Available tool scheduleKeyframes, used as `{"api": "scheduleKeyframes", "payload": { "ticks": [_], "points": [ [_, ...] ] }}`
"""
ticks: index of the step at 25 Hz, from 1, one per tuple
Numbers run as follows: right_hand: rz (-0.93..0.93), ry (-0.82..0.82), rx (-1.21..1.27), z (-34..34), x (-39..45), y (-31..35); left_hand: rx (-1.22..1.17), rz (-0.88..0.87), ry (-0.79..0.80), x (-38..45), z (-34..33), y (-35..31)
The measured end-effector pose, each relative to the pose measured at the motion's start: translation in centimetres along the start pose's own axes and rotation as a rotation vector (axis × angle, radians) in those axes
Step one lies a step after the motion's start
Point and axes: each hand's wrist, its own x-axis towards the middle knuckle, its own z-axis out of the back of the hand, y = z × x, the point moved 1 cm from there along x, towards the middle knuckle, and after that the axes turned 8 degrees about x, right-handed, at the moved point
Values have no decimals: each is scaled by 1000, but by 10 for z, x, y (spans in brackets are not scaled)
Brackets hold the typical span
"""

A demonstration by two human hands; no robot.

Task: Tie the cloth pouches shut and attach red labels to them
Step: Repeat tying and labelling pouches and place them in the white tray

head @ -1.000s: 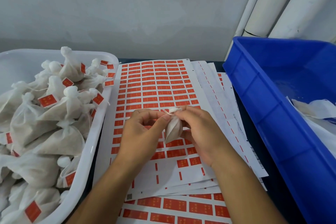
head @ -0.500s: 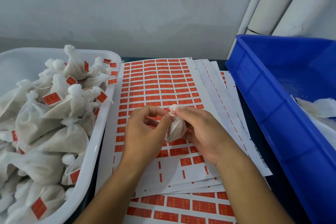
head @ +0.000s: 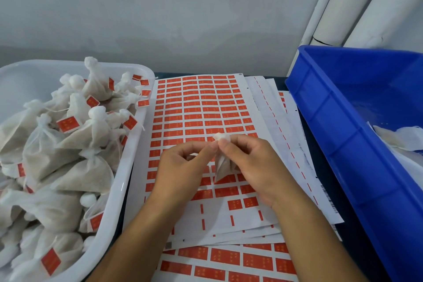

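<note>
Both hands meet at the neck of one cloth pouch at the centre of the frame: the right hand pinches the gathered neck just under the puffed top, and the left hand pinches at the same spot from the left, apparently on the drawstring, though the string itself is too fine to make out. From that grip the pouch hangs straight down, long axis upright, its filled belly toward the bottom of the frame and just above the label sheets on the worktop. Neither hand is nearer; the tying turns on that shared neck. Farther off, at the left edge, the white tub holds tied pouches already bearing red labels; at the right, the blue bin holds loose white cloth.
</note>
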Motion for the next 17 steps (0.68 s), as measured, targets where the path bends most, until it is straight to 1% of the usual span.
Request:
{"api": "scheduleKeyframes", "payload": {
  "ticks": [3,8,11,14,17],
  "points": [
    [44,17,-7,2,-1,2,-22,19,-16,0,2,0],
    [117,0,-55,1,-1,5,11,-25,-52,2,3,0],
    [184,-20,-146,-1,0,5,-20,-31,-60,3,2,-1],
    [237,-21,-158,-6,-2,4,-74,-21,-43,4,2,-2],
    [304,-20,-231,-8,-3,4,-117,-15,-51,4,4,-4]
  ]
}}
